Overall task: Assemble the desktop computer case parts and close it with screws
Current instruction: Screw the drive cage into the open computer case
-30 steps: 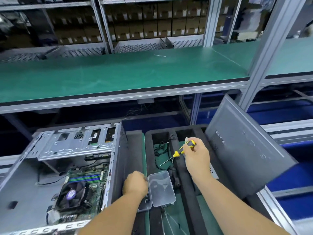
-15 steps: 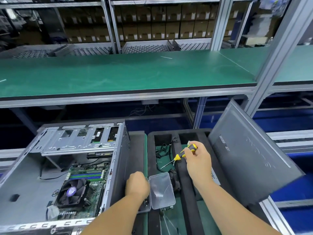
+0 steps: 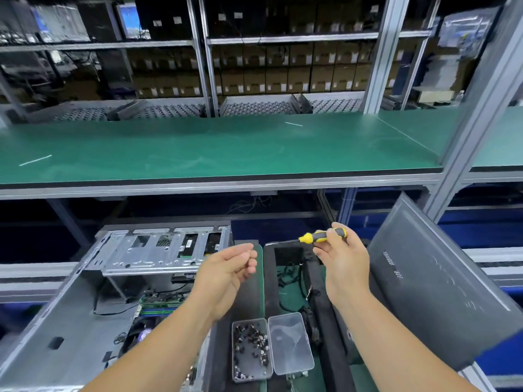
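The open desktop case (image 3: 68, 315) lies on its side at lower left, with its drive cage (image 3: 158, 250) and motherboard (image 3: 160, 305) exposed. Its grey side panel (image 3: 435, 284) leans tilted at the right. A clear plastic box of several dark screws (image 3: 249, 349) sits open between my forearms, lid (image 3: 290, 343) flipped to the right. My left hand (image 3: 229, 273) is raised above the case's edge, fingertips pinched together as if on a small screw that is barely visible. My right hand (image 3: 343, 261) grips a yellow-and-black screwdriver (image 3: 324, 235), tip pointing left.
A black foam tray (image 3: 319, 301) with cables in its slots lies under my right hand. A green-topped shelf (image 3: 226, 145) runs across above the work area, carried by aluminium posts (image 3: 464, 154). Racks of boxes stand behind it.
My left hand has lifted out of the screw box with fingertips pinched, uncovering the screws. My right hand rose with the screwdriver and turned it level. The view tilted upward.
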